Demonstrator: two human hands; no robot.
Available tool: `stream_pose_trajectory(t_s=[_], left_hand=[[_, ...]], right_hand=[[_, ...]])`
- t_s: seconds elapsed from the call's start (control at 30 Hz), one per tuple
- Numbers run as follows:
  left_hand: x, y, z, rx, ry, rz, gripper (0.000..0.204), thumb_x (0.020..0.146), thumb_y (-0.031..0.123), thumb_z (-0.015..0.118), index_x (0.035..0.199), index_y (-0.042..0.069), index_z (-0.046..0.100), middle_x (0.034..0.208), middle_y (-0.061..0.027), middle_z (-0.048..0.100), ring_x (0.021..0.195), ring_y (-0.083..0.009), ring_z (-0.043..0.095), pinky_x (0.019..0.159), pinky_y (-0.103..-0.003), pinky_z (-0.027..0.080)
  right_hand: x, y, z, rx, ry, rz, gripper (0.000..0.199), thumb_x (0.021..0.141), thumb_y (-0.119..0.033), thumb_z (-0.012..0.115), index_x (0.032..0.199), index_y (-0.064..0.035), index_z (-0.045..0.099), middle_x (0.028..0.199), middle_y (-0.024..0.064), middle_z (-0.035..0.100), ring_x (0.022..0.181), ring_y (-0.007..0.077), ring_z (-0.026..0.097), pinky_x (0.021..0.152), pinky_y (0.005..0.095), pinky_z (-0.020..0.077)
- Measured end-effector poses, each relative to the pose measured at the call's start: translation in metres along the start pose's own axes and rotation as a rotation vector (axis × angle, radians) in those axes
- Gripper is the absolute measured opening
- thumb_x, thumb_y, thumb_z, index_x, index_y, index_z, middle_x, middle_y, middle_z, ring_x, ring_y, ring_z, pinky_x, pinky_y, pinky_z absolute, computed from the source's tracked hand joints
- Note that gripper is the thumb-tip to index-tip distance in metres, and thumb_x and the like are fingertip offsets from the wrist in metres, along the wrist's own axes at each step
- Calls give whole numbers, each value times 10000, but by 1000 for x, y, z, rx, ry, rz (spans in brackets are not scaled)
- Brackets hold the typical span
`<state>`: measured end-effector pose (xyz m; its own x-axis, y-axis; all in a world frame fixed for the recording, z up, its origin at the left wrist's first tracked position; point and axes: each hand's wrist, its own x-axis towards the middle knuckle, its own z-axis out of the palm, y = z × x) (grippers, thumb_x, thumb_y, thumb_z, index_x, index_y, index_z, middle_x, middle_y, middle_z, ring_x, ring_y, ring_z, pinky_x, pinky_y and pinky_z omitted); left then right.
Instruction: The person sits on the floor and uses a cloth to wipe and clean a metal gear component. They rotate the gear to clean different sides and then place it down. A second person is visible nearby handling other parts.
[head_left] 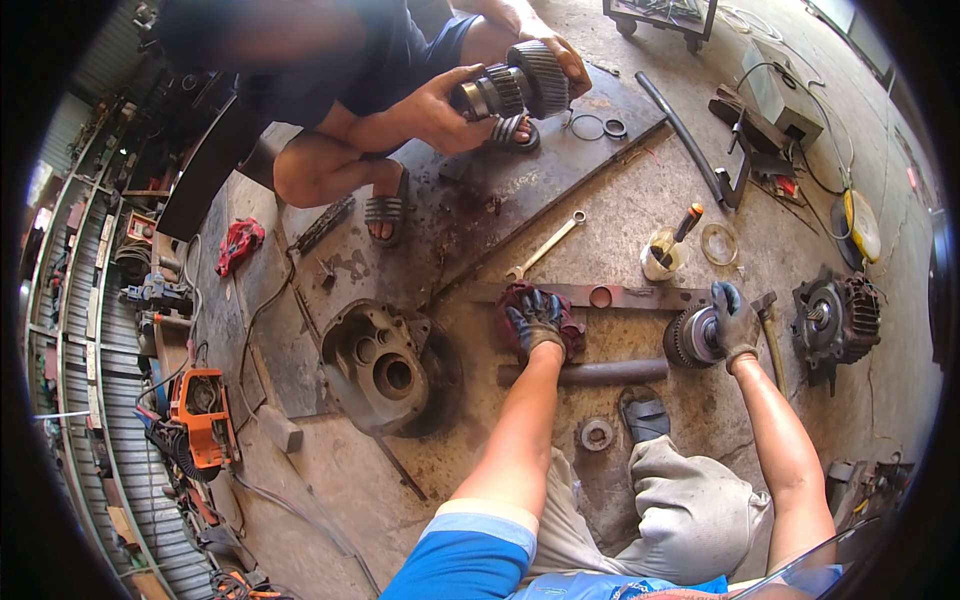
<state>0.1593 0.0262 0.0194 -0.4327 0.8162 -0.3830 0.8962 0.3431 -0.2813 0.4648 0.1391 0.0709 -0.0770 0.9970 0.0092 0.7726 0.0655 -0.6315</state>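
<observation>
My left hand [535,318], in a dark blue glove, presses down on a dark red rag [512,305] that lies on a flat steel bar [640,296] on the concrete floor. My right hand [732,322], gloved too, grips a round toothed gear assembly [688,338] resting on the floor. A steel pipe [600,373] lies just below the rag. Across from me a squatting person holds a large gear cluster [520,88] in both hands.
A grey cast gearbox housing [378,365] stands to my left. A combination spanner [545,246], a cup with a screwdriver [662,255], a hammer [770,335], a finned motor part [835,320], a bearing ring [597,434] and an orange power tool [203,412] lie around.
</observation>
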Motion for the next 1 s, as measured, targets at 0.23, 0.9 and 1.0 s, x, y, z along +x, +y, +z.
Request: stream_pose_trajectory(t_s=[0.23, 0.9, 1.0], left_hand=[[-7, -1, -8, -21, 109, -33, 255, 991, 302, 506, 1154, 247, 694, 1124, 20, 637, 1101, -216, 590, 821, -427, 466], [6, 2, -5, -206, -56, -62, 313, 1003, 309, 486, 1215, 219, 697, 1313, -48, 564, 1291, -285, 472, 985, -527, 396], [5, 2, -15, -294, -143, -93, 355, 1008, 327, 473, 1272, 201, 673, 1427, -86, 501, 1405, -324, 378, 1086, -577, 340]], right_hand=[[-2, 0, 0, 14, 12, 2, 521, 974, -527, 573, 1123, -42, 694, 1046, 200, 721, 995, 367, 694, 849, 416, 513], [4, 15, 7, 9, -1, 22, 565, 964, -550, 580, 1185, -41, 689, 1133, 206, 709, 1077, 375, 673, 907, 415, 508], [4, 15, 7, 11, 7, 3, 558, 964, -548, 578, 1179, -46, 691, 1125, 205, 709, 1069, 378, 673, 901, 418, 508]])
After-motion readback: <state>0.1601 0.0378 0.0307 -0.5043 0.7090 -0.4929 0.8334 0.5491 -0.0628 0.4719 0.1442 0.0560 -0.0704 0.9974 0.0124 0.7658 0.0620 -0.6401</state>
